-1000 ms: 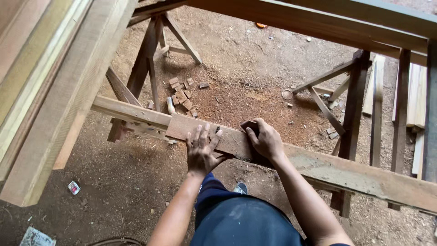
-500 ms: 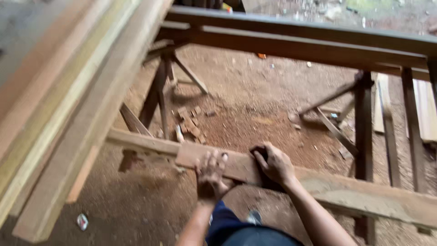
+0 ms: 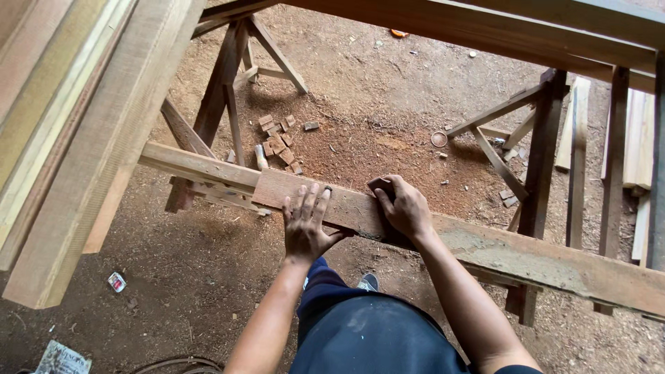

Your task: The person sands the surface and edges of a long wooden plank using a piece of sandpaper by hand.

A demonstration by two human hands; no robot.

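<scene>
A long reddish wooden plank (image 3: 526,256) runs from the centre to the right edge, resting on a paler crossbeam (image 3: 197,166) at its left end. My left hand (image 3: 306,223) lies flat on the plank near that end, fingers spread. My right hand (image 3: 402,206) is closed over a small dark object (image 3: 379,185) pressed against the plank's far edge; what the object is cannot be made out. My dark trousers show below.
Stacked long timbers (image 3: 76,125) fill the left side. A wooden trestle (image 3: 228,90) stands behind, with several small offcut blocks (image 3: 278,138) on the sawdust-covered ground. More beams (image 3: 526,34) cross the top, and upright posts (image 3: 547,159) stand at right.
The view has swung slightly; both hands stay on the plank in about the same places, the right hand still closed over the dark object.
</scene>
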